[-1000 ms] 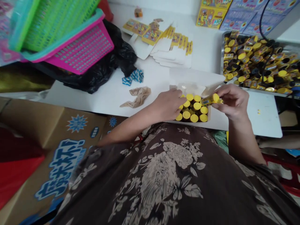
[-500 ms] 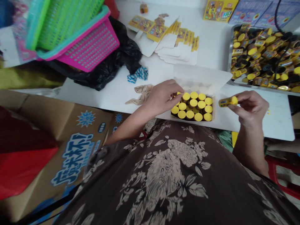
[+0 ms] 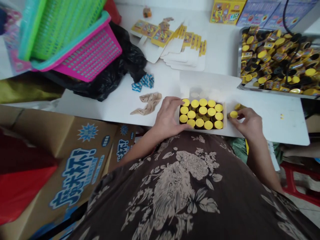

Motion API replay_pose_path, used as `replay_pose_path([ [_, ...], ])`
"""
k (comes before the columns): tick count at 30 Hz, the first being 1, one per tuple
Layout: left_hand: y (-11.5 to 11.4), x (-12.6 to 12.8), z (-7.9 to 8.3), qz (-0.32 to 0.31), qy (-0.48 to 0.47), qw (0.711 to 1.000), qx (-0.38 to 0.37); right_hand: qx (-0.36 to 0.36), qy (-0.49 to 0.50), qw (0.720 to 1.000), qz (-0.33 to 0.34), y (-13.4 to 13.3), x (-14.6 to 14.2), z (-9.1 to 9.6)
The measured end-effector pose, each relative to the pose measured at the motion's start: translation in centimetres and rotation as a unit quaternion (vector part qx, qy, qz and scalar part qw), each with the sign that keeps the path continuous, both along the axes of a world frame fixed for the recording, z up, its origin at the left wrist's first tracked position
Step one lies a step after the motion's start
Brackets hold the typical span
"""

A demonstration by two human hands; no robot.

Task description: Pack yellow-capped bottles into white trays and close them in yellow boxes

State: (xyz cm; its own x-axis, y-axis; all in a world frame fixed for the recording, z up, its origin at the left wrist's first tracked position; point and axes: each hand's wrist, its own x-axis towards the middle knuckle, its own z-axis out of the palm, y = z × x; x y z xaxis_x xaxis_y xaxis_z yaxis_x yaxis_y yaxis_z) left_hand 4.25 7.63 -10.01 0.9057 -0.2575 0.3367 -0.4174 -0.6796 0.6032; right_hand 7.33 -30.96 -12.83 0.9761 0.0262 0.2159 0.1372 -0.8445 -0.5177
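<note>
Since the earlier frame, the left hand point(image 3: 170, 116) had shifted to clasp the box's point(image 3: 225, 115) left end, thumb along the near side, probably to steady it around the upright tubs point(image 3: 199, 123). The right hand point(image 3: 251, 123) had neared its other end, forearm slanting inward, thumb and fingertips pinching a loose tub point(image 3: 233, 114), lid exposed.

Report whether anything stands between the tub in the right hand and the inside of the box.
Only the box's right wall, just beside the tub in the right hand. The open lid at the far side and the left hand at the opposite end leave that path free.
</note>
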Motion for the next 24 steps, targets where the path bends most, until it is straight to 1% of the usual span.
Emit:
replay_pose_path([
  [2, 0.4, 0.6, -1.8, 0.009, 0.018, 0.998, -0.052, -0.031, -0.007, 0.999, 0.002, -0.4, -0.3, -0.4],
  [3, 0.5, 1.1, -2.6, 0.005, 0.031, 0.996, -0.088, -0.034, -0.019, 0.999, 0.0, -0.5, -0.5, -0.4],
  [5, 0.3, 2.2, -4.1, -0.017, 0.066, 0.983, -0.17, -0.019, -0.057, 0.998, -0.009, 0.0, -0.9, 0.1],
  [7, -0.5, 3.2, -4.9, -0.041, 0.102, 0.963, -0.247, 0.013, -0.101, 0.995, -0.011, 1.3, -1.2, 0.9],
  [9, -1.6, 4.1, -5.1, -0.051, 0.124, 0.947, -0.292, 0.061, -0.125, 0.99, -0.004, 3.4, -1.1, 1.5],
  [11, -2.6, 4.7, -4.8, -0.042, 0.133, 0.943, -0.301, 0.131, -0.113, 0.985, 0.015, 5.7, -0.6, 1.7],
  [14, -3.4, 5.1, -4.3, -0.018, 0.143, 0.951, -0.274, 0.24, -0.023, 0.969, 0.052, 8.1, 0.4, 1.4],
  [16, -3.5, 4.7, -4.4, 0.001, 0.156, 0.951, -0.266, 0.291, 0.054, 0.952, 0.074, 8.6, 0.7, 1.2],
  [19, -3.6, 3.7, -5.0, 0.024, 0.199, 0.933, -0.298, 0.36, 0.122, 0.922, 0.076, 8.4, 0.5, 1.2],
  [21, -3.7, 2.9, -5.4, 0.025, 0.22, 0.921, -0.322, 0.39, 0.134, 0.91, 0.054, 8.3, 0.1, 1.3],
  [24, -3.9, 2.0, -5.7, 0.022, 0.209, 0.918, -0.337, 0.388, 0.143, 0.91, 0.027, 8.6, -0.6, 1.0],
])
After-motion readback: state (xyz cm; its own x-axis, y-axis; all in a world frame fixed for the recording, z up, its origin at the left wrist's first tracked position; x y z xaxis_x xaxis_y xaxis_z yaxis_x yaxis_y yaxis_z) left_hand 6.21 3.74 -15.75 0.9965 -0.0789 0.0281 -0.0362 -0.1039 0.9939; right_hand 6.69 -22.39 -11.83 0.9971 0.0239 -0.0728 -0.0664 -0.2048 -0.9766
